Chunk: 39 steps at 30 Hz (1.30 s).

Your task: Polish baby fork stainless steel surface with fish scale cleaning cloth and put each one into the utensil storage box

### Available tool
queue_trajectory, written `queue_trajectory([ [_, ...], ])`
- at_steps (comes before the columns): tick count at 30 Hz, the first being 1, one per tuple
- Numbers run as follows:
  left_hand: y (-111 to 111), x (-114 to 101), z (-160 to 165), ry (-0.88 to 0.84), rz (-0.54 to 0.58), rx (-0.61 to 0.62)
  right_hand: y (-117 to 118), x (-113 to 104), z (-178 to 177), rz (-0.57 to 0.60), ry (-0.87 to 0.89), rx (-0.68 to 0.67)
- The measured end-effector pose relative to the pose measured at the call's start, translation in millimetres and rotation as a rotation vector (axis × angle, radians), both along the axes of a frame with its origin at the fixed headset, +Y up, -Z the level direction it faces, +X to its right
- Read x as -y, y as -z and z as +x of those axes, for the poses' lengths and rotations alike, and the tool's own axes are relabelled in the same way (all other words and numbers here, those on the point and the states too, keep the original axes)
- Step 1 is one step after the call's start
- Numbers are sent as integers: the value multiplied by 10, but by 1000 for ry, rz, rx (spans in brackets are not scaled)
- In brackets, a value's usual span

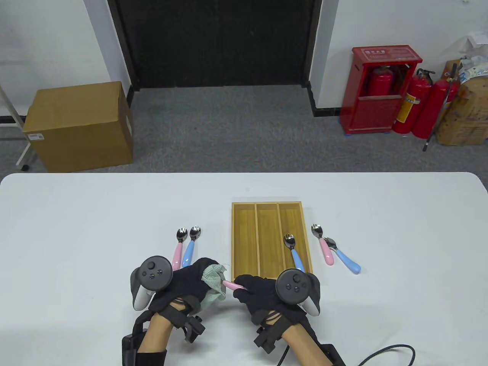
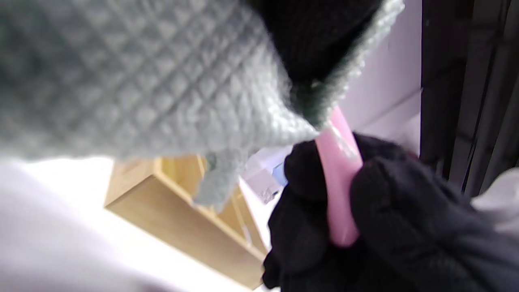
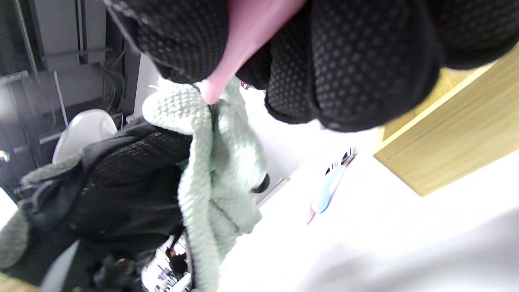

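My right hand (image 1: 248,288) grips the pink handle of a baby fork (image 1: 231,284), whose steel head is buried in the pale green cleaning cloth (image 1: 214,284). My left hand (image 1: 200,276) holds that cloth bunched around the fork's head. In the left wrist view the cloth (image 2: 134,77) covers the top of the pink fork handle (image 2: 338,174), which the right hand's fingers (image 2: 401,211) clasp. The right wrist view shows the pink fork handle (image 3: 243,36) running into the cloth (image 3: 211,162). The wooden storage box (image 1: 267,213) lies just beyond both hands, with a blue-handled fork (image 1: 294,251) in its right compartment.
A pink fork (image 1: 178,248) and a blue fork (image 1: 189,247) lie left of the box. Another pink fork (image 1: 323,246) and blue fork (image 1: 343,257) lie on its right. The white table's far edge (image 1: 244,174) is well beyond the box.
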<state>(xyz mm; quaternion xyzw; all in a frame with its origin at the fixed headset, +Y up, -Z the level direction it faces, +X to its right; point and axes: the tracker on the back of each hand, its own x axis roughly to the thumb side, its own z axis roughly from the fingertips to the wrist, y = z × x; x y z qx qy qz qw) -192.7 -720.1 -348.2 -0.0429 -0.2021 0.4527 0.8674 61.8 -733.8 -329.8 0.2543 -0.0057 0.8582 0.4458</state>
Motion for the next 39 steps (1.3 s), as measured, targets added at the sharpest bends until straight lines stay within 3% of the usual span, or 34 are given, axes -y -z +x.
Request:
queue_trajectory([
  [7,4,68,47,34,-6,47,-10,-1,18,17,-27,-24],
  [17,3,175,94,-232,-76,35,-6,-1,78,6,4,-13],
  [39,5,120,27,-81,35,-218,15,-12,59,-9,-13,23],
])
